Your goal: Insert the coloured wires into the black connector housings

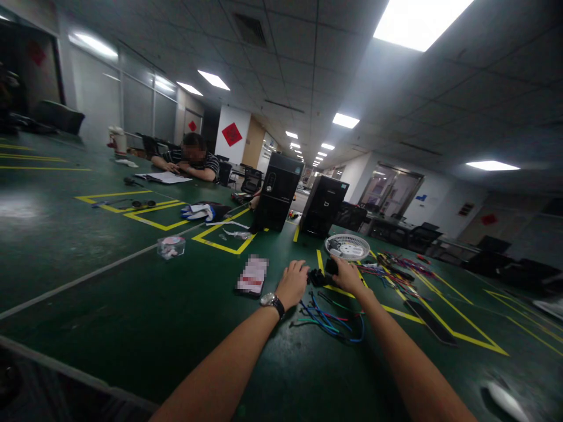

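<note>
Both my arms reach forward over a dark green table (132, 316). My left hand (292, 283), with a wristwatch (272, 303) on the wrist, is closed beside a small black part (317, 276). My right hand (345, 274) grips that black part from the right. Whether the left fingers also hold it is hard to tell. A tangle of blue, red and green wires (328, 319) lies just below the hands. A white round fan grille (347, 247) rests just beyond my right hand.
Two black computer towers (278, 192) (323, 206) stand behind the hands. More coloured wires (396, 272) and a flat black strip (430, 322) lie to the right. A small clear box (171, 247) sits at left. A seated person (189, 164) leans on the table far back. Yellow tape marks zones.
</note>
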`<state>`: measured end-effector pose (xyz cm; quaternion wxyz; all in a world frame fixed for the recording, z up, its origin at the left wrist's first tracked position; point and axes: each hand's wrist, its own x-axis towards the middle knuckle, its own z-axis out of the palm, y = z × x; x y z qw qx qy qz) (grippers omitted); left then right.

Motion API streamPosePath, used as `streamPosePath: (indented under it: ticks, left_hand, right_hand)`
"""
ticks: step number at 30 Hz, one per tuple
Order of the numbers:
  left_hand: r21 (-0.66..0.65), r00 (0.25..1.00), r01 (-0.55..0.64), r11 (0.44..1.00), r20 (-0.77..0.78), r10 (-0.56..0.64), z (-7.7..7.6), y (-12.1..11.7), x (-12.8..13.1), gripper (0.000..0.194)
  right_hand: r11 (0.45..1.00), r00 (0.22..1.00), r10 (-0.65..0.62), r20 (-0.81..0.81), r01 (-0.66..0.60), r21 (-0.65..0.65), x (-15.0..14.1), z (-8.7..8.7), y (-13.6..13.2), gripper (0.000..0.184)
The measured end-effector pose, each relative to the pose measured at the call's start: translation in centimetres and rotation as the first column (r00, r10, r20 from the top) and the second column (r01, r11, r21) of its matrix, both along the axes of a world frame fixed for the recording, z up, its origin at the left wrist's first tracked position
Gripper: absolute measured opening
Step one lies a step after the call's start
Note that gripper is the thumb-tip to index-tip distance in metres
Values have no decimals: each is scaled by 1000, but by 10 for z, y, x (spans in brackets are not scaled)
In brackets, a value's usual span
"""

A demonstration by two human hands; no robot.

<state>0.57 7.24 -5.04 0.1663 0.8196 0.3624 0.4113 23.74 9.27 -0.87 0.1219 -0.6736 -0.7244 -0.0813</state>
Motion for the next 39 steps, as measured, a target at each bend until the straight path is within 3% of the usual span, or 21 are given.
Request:
streamPosePath:
  ticks: [2,4,6,8,10,11,12,14,17,19,21,24,28,32,35,39]
  left_hand:
    - [-38,979,-23,999,200,30,10,-1,2,36]
    - [-173,915,6,985,397,64,20,-2,5,38]
    - [-364,826,158,918,558,79,25,-4,8,40]
    - [-509,717,422,751,694,68,28,-8,11,39]
    - [-546,604,634,547,792,90,29,-12,12,38]
    - [-543,562,689,479,818,119,29,-14,12,37]
    - [-540,535,714,446,831,149,29,-15,11,35]
    - [-538,515,706,461,837,187,30,-15,8,33]
    - [-540,522,651,533,829,202,31,-12,3,28]
    - [-516,493,657,550,846,205,31,-10,1,23]
    - [-469,434,711,524,879,199,32,-10,2,19]
    - [-400,350,801,445,917,193,34,-15,3,20]
    - [-373,330,857,355,927,177,35,-23,6,23]
    - [-356,323,872,337,934,151,33,-30,13,24]
    - [-353,325,868,349,935,138,33,-35,18,27]
    - [-357,338,868,344,934,117,33,-43,25,34]
  right_hand:
    - [987,995,64,-78,-52,149,-11,5,-8,72]
    - [941,957,241,-160,-191,280,-30,8,-22,74]
    - [882,879,432,-201,-366,298,-54,11,-40,76]
    - [836,814,532,-231,-463,294,-76,12,-58,76]
    - [820,793,551,-259,-457,346,-89,10,-72,73]
    - [825,801,532,-274,-417,382,-90,8,-77,71]
    - [838,820,494,-288,-361,410,-89,4,-82,67]
    - [887,880,372,-296,-243,394,-77,-6,-90,52]
    - [970,956,182,-228,-138,198,-53,-22,-104,25]
    - [986,969,161,-189,-151,68,-43,-27,-115,18]
    - [972,951,229,-207,-234,3,-40,-26,-126,16]
    - [920,887,347,-303,-385,-72,-44,-17,-138,14]
    - [842,803,375,-464,-504,-191,-46,-7,-142,12]
    - [934,726,262,-636,-356,-21,-45,-3,-137,9]
    - [970,556,208,-804,-223,97,-51,-1,-134,16]
    - [974,365,201,-909,-174,145,-63,1,-133,25]
